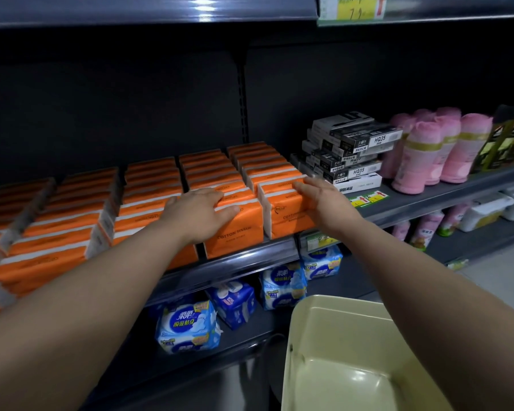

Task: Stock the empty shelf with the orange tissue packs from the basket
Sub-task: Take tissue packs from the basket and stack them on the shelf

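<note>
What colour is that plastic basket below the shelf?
The basket is a pale cream-yellow, plain with no pattern; the head view shows it.

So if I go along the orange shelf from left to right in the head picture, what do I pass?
orange tissue packs → left hand resting on a front pack → right hand against the rightmost pack → black-and-white boxes → pink rolls → dark bottles at the edge.
</note>
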Motion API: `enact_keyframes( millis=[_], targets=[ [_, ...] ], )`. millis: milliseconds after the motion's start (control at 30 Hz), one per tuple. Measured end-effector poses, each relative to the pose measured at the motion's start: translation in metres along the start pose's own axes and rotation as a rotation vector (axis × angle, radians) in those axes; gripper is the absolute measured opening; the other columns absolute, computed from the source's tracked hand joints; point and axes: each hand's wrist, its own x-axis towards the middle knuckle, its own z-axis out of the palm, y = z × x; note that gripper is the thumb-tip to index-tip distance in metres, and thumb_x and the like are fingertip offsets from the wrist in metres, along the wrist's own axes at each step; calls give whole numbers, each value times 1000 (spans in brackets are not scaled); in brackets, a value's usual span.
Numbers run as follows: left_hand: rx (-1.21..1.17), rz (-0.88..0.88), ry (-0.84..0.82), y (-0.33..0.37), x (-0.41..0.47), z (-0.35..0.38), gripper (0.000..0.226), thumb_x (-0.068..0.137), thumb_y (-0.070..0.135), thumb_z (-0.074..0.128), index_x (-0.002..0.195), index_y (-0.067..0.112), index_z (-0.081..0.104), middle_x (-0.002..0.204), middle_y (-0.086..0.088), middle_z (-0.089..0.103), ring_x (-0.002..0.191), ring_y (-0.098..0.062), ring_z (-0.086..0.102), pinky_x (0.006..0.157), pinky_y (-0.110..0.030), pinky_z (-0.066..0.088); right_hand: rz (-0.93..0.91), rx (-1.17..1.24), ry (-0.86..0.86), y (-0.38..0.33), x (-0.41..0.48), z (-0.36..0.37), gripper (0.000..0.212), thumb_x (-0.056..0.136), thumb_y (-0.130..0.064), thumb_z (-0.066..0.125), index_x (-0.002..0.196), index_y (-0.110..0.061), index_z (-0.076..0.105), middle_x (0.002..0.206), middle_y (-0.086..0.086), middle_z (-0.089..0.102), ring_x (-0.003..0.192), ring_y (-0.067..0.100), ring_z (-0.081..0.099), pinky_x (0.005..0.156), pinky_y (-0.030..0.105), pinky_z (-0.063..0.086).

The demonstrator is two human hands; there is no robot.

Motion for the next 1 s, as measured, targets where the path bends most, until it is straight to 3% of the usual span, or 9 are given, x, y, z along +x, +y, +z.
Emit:
enact_keyframes(
  millis=[100,200,333,400,533,667,767,900,1000],
  targets=[
    [-39,-11,14,1,0,0,76,85,72,28,145,26,33,154,1,30,142,-22,27,113,-47,27,76,150,8,4,-1,-10,67,87,-1,54,147,-18,30,153,7,30,140,24,30,115,36,26],
    [-69,-32,37,3,-1,1,75,86,71,30,145,24,33,154,-1,31,141,-23,29,113,-45,28,167,327,-34,4,-3,-16,70,88,-8,60,148,-19,27,146,3,41,129,24,46,105,41,42],
    [-99,-46,55,2,0,1,74,88,68,32,145,20,35,153,-4,33,139,-25,32,112,-43,30,215,444,-83,0,0,-18,62,89,-12,61,144,-19,35,132,4,54,103,18,56,85,31,49],
    [-92,-45,54,1,0,1,73,88,67,32,144,20,36,152,-4,33,139,-25,32,112,-42,30,226,447,-80,1,2,-20,60,88,-10,62,143,-18,38,130,6,55,99,17,56,82,30,49],
    [-84,-32,53,0,1,1,73,89,66,32,144,19,36,151,-5,35,138,-25,34,112,-42,30,227,426,-82,2,4,-22,59,88,-8,62,141,-19,40,131,7,54,103,21,60,86,35,54],
    [-83,-27,59,1,0,1,72,90,65,33,144,18,37,151,-6,36,137,-26,35,111,-41,31,212,409,-82,2,3,-20,58,89,-6,59,142,-20,39,129,5,54,102,19,57,81,30,50],
    [-95,-26,56,2,0,1,71,90,64,33,144,18,37,150,-6,36,137,-26,35,111,-42,31,181,402,-73,0,0,-20,52,88,-5,59,136,-17,45,123,3,57,103,20,58,85,34,50],
    [-97,-41,48,3,-4,-4,70,90,63,36,143,18,37,149,-7,38,136,-27,36,111,-43,31,136,353,-36,-7,-3,-25,56,86,-6,63,138,-15,43,134,2,52,117,23,53,97,40,47],
    [-116,-48,51,4,-12,-8,65,91,59,39,142,19,39,146,-7,42,133,-28,40,108,-44,34,88,303,-7,-15,-6,-32,52,86,-8,61,135,-16,47,133,5,52,117,24,53,95,38,46]
  ],
)
